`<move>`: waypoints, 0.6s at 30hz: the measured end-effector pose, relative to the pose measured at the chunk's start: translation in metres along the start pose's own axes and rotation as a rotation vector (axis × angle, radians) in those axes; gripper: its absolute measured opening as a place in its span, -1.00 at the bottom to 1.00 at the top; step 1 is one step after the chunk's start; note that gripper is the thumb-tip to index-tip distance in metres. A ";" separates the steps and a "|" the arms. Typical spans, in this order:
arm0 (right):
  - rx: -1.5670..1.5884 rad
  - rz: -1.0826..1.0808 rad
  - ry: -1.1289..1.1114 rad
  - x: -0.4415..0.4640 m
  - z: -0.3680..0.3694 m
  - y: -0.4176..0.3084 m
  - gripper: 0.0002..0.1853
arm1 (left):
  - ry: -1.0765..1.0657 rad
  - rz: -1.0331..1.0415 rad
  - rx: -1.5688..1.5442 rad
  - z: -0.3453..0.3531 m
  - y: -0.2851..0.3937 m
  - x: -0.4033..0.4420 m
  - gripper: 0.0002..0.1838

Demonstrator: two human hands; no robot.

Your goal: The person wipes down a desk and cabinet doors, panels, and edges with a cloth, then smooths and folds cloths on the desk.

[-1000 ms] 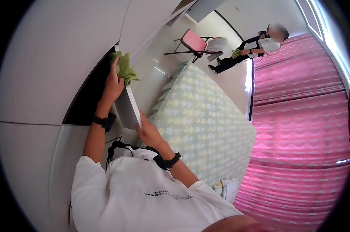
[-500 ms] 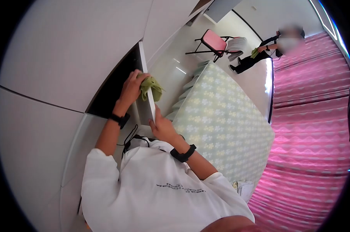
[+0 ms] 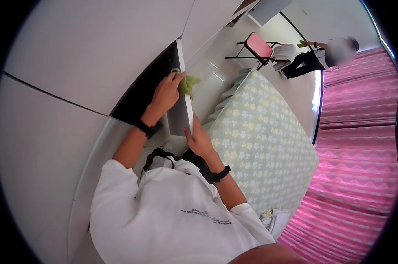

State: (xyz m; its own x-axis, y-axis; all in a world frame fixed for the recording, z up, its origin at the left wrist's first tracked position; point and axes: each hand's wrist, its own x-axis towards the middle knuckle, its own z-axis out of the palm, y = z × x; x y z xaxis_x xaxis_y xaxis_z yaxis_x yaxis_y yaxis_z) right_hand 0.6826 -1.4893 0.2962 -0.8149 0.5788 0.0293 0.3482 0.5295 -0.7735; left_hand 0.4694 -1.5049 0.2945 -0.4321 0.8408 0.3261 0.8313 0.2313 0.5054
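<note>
A white cabinet door [image 3: 180,116] stands swung out from the cabinet, with a dark opening behind it. My left hand [image 3: 166,93] grips a green cloth [image 3: 188,86] folded over the door's narrow edge; the fingers press it there, and part of the cloth hangs on the far side. Nearer to my body, my right hand [image 3: 200,140] is closed around the same door edge, thumb on the inner face and fingers on the outer side.
White cabinet fronts [image 3: 53,57] fill the left. A bed with a green floral cover [image 3: 265,132] lies to the right, before pink curtains [image 3: 353,145]. Farther off are a pink folding chair [image 3: 258,45] with grey cloth on it and another person [image 3: 311,61] holding something green.
My left hand and the cloth have slid a little farther up the door edge. My right hand still holds the door. The other person's arm has stretched out toward the chair side. The view has shifted.
</note>
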 end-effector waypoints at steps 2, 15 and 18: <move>-0.031 0.005 -0.006 -0.002 0.005 0.002 -0.36 | -0.055 -0.103 -0.326 0.001 0.012 -0.024 -0.45; -0.075 0.040 -0.046 0.000 0.015 -0.012 -0.27 | -0.014 -0.119 -0.461 0.024 0.031 -0.021 -0.29; -0.084 0.081 -0.026 -0.002 0.017 -0.012 -0.30 | 0.013 -0.104 -0.280 0.042 0.009 0.016 -0.33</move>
State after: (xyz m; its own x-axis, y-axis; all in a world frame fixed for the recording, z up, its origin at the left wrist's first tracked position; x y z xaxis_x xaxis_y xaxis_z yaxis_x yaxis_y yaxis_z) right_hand 0.6718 -1.5073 0.2946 -0.7939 0.6061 -0.0484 0.4503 0.5326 -0.7166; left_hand 0.4847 -1.4694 0.2707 -0.5157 0.8131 0.2700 0.6545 0.1705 0.7366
